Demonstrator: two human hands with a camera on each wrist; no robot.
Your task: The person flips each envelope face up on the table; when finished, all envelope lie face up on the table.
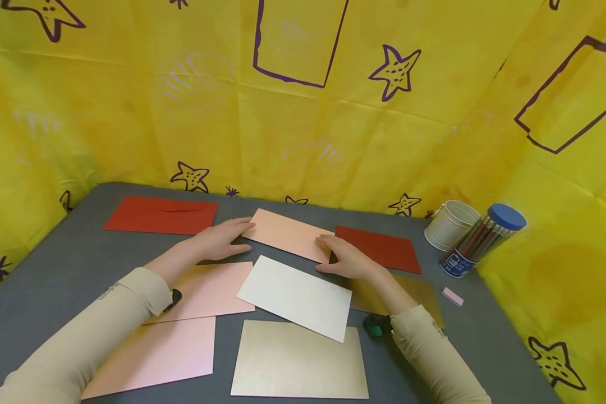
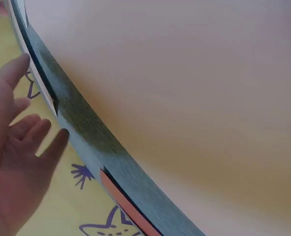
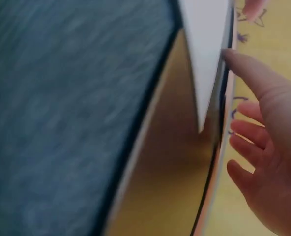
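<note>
A peach envelope [image 1: 287, 235] lies at a slant on the grey table, in the middle of the head view. My left hand [image 1: 223, 240] is at its left end, fingertips at the edge and thumb apart. At the opposite end, the fingertips of my right hand [image 1: 347, 258] rest on the envelope's right edge. Both wrist views show loosely spread fingers, with nothing gripped in the left hand [image 2: 17, 142] or the right hand [image 3: 278, 142]. Just nearer, a white envelope [image 1: 298, 297] overlaps a pale gold envelope [image 1: 299, 365] and a pink one [image 1: 212, 289].
Red envelopes lie at the back left [image 1: 156, 216] and right [image 1: 384, 247]. A darker gold envelope [image 1: 419, 292] is partly under my right forearm. Another pink envelope [image 1: 171, 353] lies front left. A white metal pail [image 1: 449, 224], a pencil tub [image 1: 459, 264] and a pink eraser [image 1: 453, 297] stand right.
</note>
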